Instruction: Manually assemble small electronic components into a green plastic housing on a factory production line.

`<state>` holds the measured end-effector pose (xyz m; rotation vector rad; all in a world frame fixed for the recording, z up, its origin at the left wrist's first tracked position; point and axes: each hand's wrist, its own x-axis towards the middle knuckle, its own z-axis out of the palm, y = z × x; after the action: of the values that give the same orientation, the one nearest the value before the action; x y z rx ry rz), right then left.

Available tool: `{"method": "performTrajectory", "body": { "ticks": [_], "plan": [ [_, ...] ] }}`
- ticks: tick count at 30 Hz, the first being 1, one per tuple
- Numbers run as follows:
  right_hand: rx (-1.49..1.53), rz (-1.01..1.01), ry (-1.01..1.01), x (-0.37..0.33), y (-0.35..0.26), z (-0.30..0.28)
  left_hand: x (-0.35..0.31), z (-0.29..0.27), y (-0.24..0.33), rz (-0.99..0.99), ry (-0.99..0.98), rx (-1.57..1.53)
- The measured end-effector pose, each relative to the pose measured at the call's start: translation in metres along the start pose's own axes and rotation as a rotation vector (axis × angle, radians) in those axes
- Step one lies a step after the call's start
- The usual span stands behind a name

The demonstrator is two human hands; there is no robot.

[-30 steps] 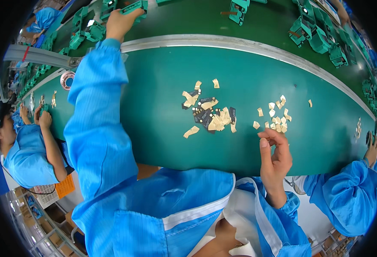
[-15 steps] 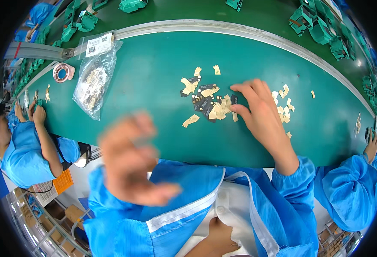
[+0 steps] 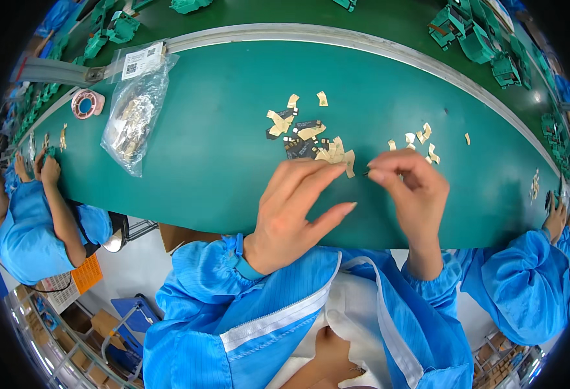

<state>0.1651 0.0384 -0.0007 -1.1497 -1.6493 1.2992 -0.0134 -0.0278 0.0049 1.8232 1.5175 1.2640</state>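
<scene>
My right hand (image 3: pixel 411 178) is closed in a pinch over the green work surface (image 3: pixel 233 97), with a small dark piece (image 3: pixel 366 173) just showing at its fingertips. To its left, my left hand (image 3: pixel 295 211) is held with thumb and fingers apart and nothing visible between them. Beyond the left fingers lies a loose pile of flat black pieces (image 3: pixel 300 149) with small pale squares on them. Mixed in and lying on top are thin, irregular cream-coloured pieces (image 3: pixel 278 122). A second scatter of cream scraps (image 3: pixel 422 135) lies beyond my right hand.
A clear plastic bag (image 3: pixel 132 129) of small parts lies at the left, beside a pink-and-white tape roll (image 3: pixel 87 104). A metal rail (image 3: pixel 285 30) borders the far side, with green plastic housings (image 3: pixel 476 42) beyond. People in blue work at the left (image 3: pixel 35 227) and right (image 3: pixel 525 292).
My left hand has come in from the lower left to the pile's near edge. My right hand has drawn back from the pile, toward me, with the small dark piece pinched.
</scene>
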Motion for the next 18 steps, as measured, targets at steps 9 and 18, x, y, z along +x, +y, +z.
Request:
{"method": "performTrajectory", "body": {
  "ticks": [9, 18],
  "plan": [
    [0.365, -0.083, -0.167, -0.027, -0.011, -0.009, 0.004, 0.011, -0.001, 0.405, 0.056, 0.26],
    [0.66, 0.274, -0.013, -0.03, -0.027, -0.009, 0.003, 0.01, -0.003, 0.466, 0.034, 0.31]
  ]
}}
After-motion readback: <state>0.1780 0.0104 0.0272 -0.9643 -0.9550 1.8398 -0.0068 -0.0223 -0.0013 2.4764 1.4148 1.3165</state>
